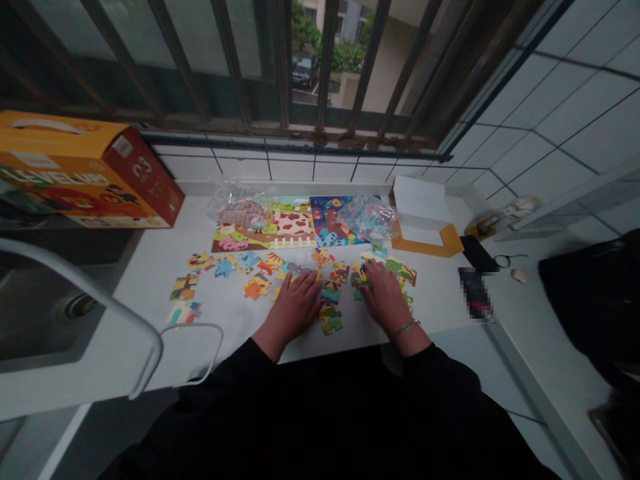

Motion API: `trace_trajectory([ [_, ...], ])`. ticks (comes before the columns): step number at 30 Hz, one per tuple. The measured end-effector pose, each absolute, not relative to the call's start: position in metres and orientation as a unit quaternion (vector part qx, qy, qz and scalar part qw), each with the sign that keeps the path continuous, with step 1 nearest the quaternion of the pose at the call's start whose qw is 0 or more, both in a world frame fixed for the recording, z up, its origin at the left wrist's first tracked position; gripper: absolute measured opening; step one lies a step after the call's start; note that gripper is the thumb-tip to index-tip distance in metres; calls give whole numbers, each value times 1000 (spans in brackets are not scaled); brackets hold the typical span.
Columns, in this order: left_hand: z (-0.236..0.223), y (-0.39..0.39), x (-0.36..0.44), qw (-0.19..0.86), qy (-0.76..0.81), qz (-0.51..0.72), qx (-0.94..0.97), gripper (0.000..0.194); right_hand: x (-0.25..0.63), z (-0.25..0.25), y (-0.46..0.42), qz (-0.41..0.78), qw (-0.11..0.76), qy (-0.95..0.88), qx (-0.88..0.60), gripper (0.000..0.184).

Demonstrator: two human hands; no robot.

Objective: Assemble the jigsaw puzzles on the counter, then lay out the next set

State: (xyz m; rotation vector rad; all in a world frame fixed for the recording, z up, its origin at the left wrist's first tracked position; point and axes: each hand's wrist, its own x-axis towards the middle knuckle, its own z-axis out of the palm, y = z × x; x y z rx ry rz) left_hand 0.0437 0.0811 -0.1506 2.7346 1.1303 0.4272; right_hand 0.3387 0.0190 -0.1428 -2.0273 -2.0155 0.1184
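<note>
White counter (150,300) has bright puzzle pieces (331,291) spread out, left hand (293,307) lies flat and open by them, right hand (383,299) touches some, cannot tell if it grabs

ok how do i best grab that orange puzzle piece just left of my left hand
Probably pinch the orange cardboard jigsaw piece by its outer edges with the fingers of your left hand, coming down from above on the near side. It lies flat on the white counter, leaving little edge to hold, and that side looks free of other pieces.
</note>
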Motion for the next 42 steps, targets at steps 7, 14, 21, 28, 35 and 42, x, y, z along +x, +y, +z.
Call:
trace_trajectory([
  [7, -149, 80, 43, 80, 375, 138, 913, 44, 343, -131, 56, 41, 96, -665, -739, 68],
  [14, -148, 81, 43, 82, 369, 139, 915, 44, 305, -134, 63, 85, 112, -740, -658, 72],
  [21, -150, 81, 43, 84, 372, 146, 913, 43, 309, -145, 52, 67, 117, -728, -672, 68],
  [28, -151, 81, 43, 83, 376, 145, 911, 41, 343, -148, 38, 30, 85, -656, -750, 66],
  [35, -151, 81, 43, 84, 376, 142, 912, 41, 350, -149, 28, -4, 49, -658, -751, 69],
  [42, -150, 81, 42, 82, 375, 138, 913, 40, 328, -131, 26, 12, 118, -713, -691, 67],
])
